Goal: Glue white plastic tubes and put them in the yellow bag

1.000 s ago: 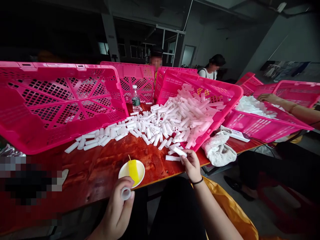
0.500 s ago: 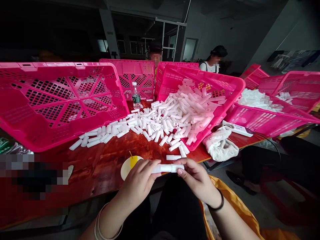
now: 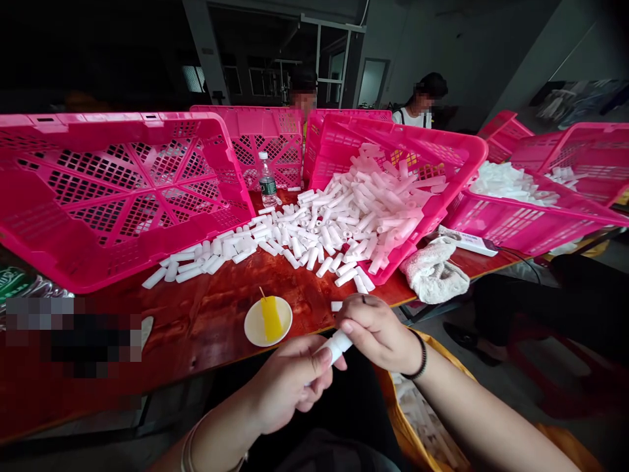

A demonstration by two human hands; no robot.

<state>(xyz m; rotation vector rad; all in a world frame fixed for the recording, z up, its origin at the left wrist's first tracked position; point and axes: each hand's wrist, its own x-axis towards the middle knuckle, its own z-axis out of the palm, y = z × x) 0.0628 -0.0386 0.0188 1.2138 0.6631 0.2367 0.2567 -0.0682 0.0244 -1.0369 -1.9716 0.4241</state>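
Between my two hands is a white plastic tube [image 3: 336, 347], tilted up toward the right, just in front of the table edge. My left hand [image 3: 299, 373] grips its lower end with thumb and fingers. Around the upper end my right hand [image 3: 376, 331] is closed, hiding that end. One more white tube [image 3: 336, 306] lies on the table just behind my right hand, partly covered by it. Beyond, a heap of white tubes [image 3: 314, 229] spreads over the table from a tipped pink crate [image 3: 479, 154].
A small dish [image 3: 253, 324] with a yellow slab and a stick stands near the table edge. Another pink crate [image 3: 236, 170] lies on its side at left. A clear bottle [image 3: 268, 183], a crumpled cloth [image 3: 435, 272] and a power strip [image 3: 466, 242] are around. Two people sit behind.
The tube has turned from level to slanting and sits slightly lower. My right hand has wrapped over its end, and my left hand has moved lower, leaving the dish fully visible.
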